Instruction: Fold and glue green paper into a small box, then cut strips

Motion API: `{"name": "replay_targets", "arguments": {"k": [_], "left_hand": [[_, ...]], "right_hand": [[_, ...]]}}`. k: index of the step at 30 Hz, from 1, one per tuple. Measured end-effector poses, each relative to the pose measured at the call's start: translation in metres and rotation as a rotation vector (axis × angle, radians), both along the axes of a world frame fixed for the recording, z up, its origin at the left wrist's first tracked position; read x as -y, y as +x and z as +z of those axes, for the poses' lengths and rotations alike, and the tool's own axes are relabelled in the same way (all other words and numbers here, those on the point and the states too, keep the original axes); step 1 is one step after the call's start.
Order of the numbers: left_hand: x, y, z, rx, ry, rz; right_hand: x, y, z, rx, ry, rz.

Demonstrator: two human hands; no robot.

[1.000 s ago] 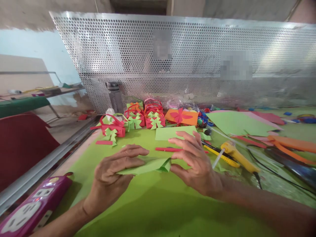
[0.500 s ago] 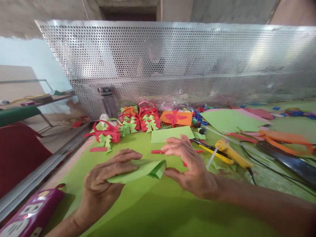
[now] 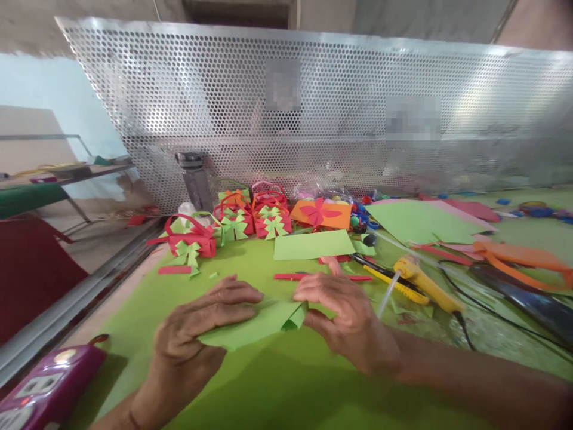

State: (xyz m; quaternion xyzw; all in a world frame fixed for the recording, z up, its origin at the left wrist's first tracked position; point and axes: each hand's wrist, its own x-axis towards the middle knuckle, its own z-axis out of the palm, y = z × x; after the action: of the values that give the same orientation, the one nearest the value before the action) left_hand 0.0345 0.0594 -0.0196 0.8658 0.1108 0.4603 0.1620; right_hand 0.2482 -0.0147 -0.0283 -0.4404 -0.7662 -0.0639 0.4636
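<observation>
A folded green paper piece (image 3: 253, 327), like a flat sleeve with an opened end on the right, is between my hands over the green table surface. My left hand (image 3: 201, 325) grips its left end, fingers on top and thumb hidden below. At the right end, my right hand (image 3: 347, 316) has its fingertips on the paper's upper edge and its thumb by the open fold. Beyond them lie a red paper strip (image 3: 286, 276) and a flat light green paper rectangle (image 3: 313, 245).
Small red paper baskets with green bows (image 3: 194, 242) stand behind to the left, near a dark bottle (image 3: 196, 182). A yellow glue gun (image 3: 430, 283) and a yellow cutter (image 3: 398, 285) lie right. A purple power strip (image 3: 54, 382) sits front left. A perforated metal panel (image 3: 340, 77) closes off the back.
The right fingers have come down onto the right end of the green paper, and its open end looks flatter. The view has shifted slightly.
</observation>
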Motion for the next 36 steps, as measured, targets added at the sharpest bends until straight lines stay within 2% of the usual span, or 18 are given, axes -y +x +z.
{"name": "replay_targets", "arguments": {"k": [4, 9, 20, 27, 36], "left_hand": [[0.003, 0.003, 0.000, 0.036, -0.026, 0.021], [0.003, 0.004, -0.001, 0.044, -0.023, 0.003], [0.011, 0.010, 0.003, -0.005, 0.009, 0.020], [0.013, 0.012, -0.002, -0.033, -0.084, 0.087], [0.019, 0.015, -0.006, -0.086, -0.227, 0.165]], "right_hand": [[0.000, 0.002, -0.002, 0.022, -0.022, -0.007], [-0.001, 0.001, -0.004, -0.003, 0.030, -0.007], [0.003, -0.008, 0.003, -0.038, 0.019, 0.047], [0.006, -0.010, 0.006, -0.002, -0.042, 0.036], [0.003, -0.016, 0.004, 0.001, -0.045, 0.025]]}}
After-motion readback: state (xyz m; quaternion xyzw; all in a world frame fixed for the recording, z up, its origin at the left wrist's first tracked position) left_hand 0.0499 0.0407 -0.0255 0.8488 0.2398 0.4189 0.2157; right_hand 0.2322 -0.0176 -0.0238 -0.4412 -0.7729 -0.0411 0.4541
